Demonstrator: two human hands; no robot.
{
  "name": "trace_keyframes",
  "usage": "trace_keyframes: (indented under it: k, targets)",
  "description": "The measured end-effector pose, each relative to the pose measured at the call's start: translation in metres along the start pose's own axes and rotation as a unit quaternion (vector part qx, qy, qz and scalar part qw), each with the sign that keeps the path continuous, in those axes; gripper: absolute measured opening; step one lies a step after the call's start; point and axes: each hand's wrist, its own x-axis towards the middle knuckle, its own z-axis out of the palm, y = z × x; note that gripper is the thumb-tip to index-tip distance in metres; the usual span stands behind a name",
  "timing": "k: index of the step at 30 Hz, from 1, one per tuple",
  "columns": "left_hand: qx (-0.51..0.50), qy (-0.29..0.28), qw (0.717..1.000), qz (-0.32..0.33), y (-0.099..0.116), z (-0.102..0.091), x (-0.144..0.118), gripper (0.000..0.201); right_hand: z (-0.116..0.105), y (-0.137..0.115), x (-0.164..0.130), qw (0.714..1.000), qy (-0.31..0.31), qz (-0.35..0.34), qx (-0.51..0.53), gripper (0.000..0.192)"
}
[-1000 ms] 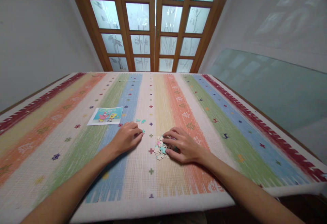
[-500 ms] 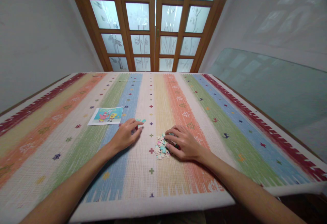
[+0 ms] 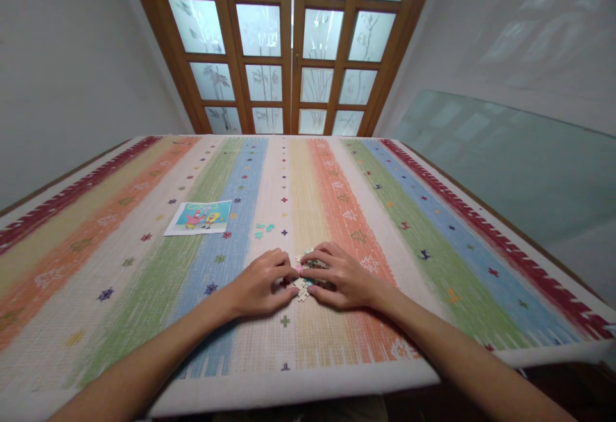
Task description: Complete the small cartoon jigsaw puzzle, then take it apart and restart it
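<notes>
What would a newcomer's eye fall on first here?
Probably the boldly striped tablecloth, spread before wooden doors with glass panes. Toward its near edge, the left hand and right hand are at a pile of puzzle pieces; a cartoon picture lies farther left.

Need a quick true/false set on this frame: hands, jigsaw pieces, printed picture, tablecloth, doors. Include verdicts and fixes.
1. The left hand and right hand are both at the pile of jigsaw pieces. True.
2. The printed cartoon picture lies under the left hand. False: it lies apart, farther left and beyond that hand.
3. Some turquoise jigsaw pieces lie apart from the pile. True.
4. The tablecloth is plain white. False: it has multicoloured stripes.
5. The wood-framed glass doors stand beyond the table. True.
</notes>
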Motion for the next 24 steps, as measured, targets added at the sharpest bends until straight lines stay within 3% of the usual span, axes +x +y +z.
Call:
trace_keyframes:
  k: [9, 15, 18, 24]
  targets:
    - [0.026, 0.005, 1.000, 0.005, -0.004, -0.009, 0.002, 0.026, 0.000, -0.001, 0.000, 1.000, 0.007, 0.010, 0.011, 0.023]
    - [0.083, 0.089, 0.988, -0.097, -0.039, -0.030, 0.001, 0.022, 0.000, -0.001, 0.000, 1.000, 0.006, 0.016, 0.010, 0.023]
    - [0.104, 0.102, 0.981, -0.131, -0.057, -0.031, -0.002, 0.019, 0.000, -0.001, 0.000, 1.000, 0.012, 0.014, 0.014, 0.023]
    - [0.140, 0.145, 0.965, -0.166, -0.066, -0.027, -0.004, 0.015, -0.002, -0.003, 0.001, 1.000, 0.014, 0.015, 0.019, 0.022]
